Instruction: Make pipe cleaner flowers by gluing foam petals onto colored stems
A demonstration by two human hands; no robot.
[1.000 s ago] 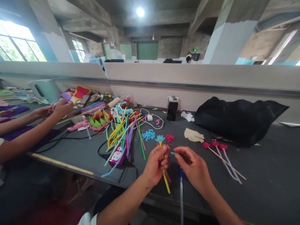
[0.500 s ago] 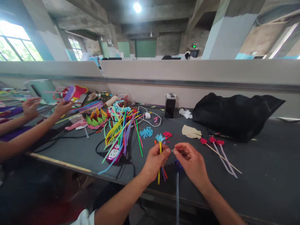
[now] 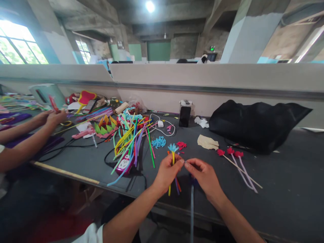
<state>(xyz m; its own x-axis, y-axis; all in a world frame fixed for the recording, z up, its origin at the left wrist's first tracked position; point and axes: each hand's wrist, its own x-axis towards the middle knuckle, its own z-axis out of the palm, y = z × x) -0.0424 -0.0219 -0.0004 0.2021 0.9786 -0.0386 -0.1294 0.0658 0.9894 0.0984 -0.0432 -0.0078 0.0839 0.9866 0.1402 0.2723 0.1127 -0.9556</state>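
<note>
My left hand (image 3: 168,172) is closed round the yellow stem of a pipe cleaner flower (image 3: 173,148), whose light blue petals stick up above the fingers. My right hand (image 3: 204,175) is in a pinch, its fingertips almost meeting those of my left; whatever sits between them is too small to make out. Under my right hand lies a dark blue tool, mostly hidden, with a long clear stick (image 3: 191,209) reaching over the table edge. Blue pipe cleaner pieces (image 3: 158,142) and red ones (image 3: 181,145) lie in small heaps beyond my hands. Purple and orange stems (image 3: 177,185) show behind my left hand.
Three red-tipped flowers (image 3: 238,154) lie at right, near a black bag (image 3: 258,126). A phone (image 3: 184,116) stands at the back. Left are loose pipe cleaners (image 3: 126,138), a purple power strip (image 3: 125,164) and a co-worker's hands (image 3: 54,116) holding something red.
My right fingertips have come in closer to my left ones, and the small bluish bit between them is now hidden. The co-worker's hands have moved together, the purple piece no longer in them.
</note>
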